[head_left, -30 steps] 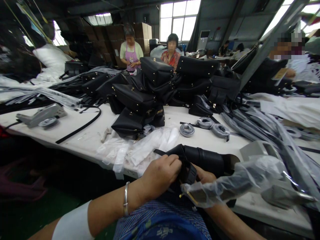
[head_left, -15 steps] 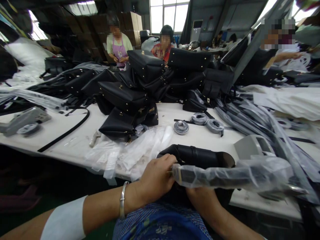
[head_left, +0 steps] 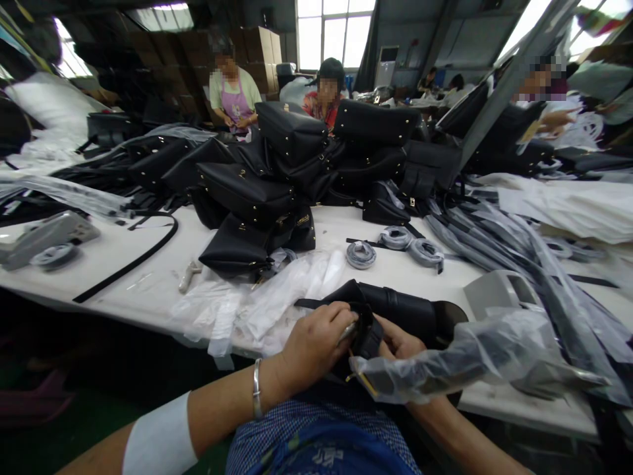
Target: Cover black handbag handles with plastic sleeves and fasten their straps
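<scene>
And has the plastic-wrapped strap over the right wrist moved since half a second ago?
Yes: the left end of the plastic-wrapped strap has moved downward, away from the nearest coiled strap.

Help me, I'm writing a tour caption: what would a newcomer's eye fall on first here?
A heap of gold-studded black leather-look bags dominates the middle, on the long white table. Nearer, just below centre, the left hand and right hand grip a black strap-like piece.

Bright paned window (head_left: 336, 43) in dim grey back wall (head_left: 410, 26); cartons (head_left: 264, 53) stacked left of it; dark green floor (head_left: 116, 406) below white counter (head_left: 111, 244).
</scene>
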A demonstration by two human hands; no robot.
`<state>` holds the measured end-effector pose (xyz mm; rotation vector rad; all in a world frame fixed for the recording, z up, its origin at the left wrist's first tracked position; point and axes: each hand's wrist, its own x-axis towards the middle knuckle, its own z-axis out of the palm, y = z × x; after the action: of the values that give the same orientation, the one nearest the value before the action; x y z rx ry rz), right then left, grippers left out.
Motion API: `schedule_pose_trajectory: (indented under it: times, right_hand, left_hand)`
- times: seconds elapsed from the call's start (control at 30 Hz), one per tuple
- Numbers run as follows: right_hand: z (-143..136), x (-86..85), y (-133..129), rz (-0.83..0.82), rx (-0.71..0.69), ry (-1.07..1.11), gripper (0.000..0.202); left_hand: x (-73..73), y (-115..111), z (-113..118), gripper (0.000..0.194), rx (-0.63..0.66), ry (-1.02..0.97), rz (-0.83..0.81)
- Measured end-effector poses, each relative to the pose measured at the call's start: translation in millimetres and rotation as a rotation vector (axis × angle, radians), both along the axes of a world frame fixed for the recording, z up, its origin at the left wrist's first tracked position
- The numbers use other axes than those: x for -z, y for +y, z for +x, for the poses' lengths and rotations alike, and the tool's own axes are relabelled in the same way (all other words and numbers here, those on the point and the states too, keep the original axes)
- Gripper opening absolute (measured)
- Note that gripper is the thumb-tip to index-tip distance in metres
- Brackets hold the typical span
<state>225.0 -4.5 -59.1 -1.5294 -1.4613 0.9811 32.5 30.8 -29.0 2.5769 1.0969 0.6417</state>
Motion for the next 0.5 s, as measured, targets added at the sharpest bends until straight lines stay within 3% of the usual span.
schedule_pose_trajectory:
  times: [0.2,0.33,0.5]
  right_hand:
    - [-6,-27.2,10,0.168,-0.097,-0.132,0.022]
    - [-12,-31.5,15,0.015,-0.123,-0.012,0.031]
    - [-23,-51.3,12,-0.18,0.021,0.07,0.044]
  left_hand:
    - [-13.0,-1,-18,0.029,-0.078,-0.225,-0.183]
    - [-21.0,-4,-36,0.028,-0.077,-0.318,-0.266]
    - [-26.8,-2,-80,0.027,-0.191,-0.417,-0.226]
